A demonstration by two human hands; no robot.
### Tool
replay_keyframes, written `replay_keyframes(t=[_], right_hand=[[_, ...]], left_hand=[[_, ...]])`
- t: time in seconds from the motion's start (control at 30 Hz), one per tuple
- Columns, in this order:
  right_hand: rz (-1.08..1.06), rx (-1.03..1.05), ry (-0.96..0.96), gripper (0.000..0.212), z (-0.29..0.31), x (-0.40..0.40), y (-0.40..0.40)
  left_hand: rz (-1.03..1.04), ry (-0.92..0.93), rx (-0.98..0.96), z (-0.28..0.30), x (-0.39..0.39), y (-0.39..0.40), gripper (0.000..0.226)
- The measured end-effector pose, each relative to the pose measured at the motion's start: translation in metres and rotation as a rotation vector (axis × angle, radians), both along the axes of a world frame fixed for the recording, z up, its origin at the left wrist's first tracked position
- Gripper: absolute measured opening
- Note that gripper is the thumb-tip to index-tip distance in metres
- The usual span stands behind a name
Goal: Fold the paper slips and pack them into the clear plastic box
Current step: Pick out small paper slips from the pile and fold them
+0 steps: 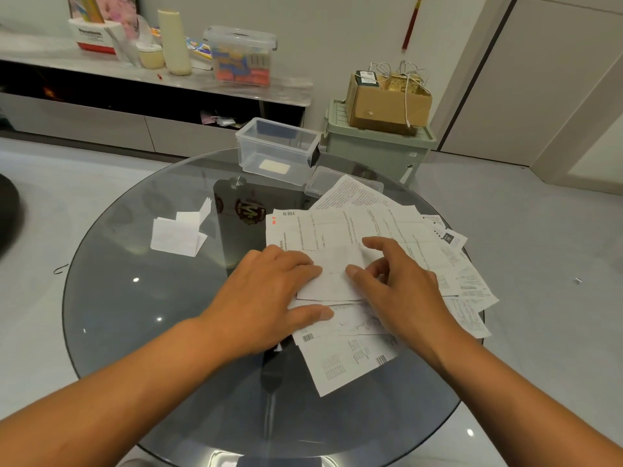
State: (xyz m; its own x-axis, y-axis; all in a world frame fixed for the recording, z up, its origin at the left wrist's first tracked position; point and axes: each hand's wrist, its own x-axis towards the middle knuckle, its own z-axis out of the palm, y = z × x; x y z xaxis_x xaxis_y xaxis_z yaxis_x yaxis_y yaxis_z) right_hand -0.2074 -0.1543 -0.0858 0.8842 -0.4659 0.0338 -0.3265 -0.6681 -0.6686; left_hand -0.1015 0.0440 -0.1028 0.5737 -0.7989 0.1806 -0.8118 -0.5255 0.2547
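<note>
Your round glass table [141, 332] fills most of the view, dark and reflective. On its right half lies a loose, overlapping spread of printed paper slips [367, 230], fanned from the table's middle out to its right edge, with one barcoded slip [347, 362] reaching down toward you. At the far edge of the table stands the clear plastic box [277, 150], open at the top, with a single pale folded slip [274, 167] flat on its floor. Its clear lid [328, 180] lies just right of it, partly under the top sheets of the spread. On the left half of the table, well apart from the pile, sit two folded slips [178, 230] touching each other, one with a flap standing up.

Your left hand [269, 291] lies flat, fingers together, pressing down on the left edge of a small white slip [333, 274] that rests on top of the pile; the thumb stretches along the sheet below it. Your right hand [397, 281] holds the same slip from the right: its grip pinches the slip's right edge between thumb and curled fingers, while the forefinger reaches out over the sheets beyond. The slip shows a crease across its middle.
</note>
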Motion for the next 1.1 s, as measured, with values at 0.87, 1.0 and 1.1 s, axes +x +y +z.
replay_keyframes(t=[0.87,1.0,1.1], right_hand=[[0.298,-0.119,0.108,0.025,0.009,0.001,0.011],[0.219,0.011,0.104,0.047,0.010,0.003,0.008],[0.187,0.059,0.086,0.045,0.011,0.003,0.008]], left_hand=[[0.060,0.351,-0.225,0.011,-0.004,0.003,0.060],[0.022,0.239,-0.128,0.009,0.002,0.002,0.038],[0.023,0.253,-0.182,0.009,0.003,0.000,0.022]])
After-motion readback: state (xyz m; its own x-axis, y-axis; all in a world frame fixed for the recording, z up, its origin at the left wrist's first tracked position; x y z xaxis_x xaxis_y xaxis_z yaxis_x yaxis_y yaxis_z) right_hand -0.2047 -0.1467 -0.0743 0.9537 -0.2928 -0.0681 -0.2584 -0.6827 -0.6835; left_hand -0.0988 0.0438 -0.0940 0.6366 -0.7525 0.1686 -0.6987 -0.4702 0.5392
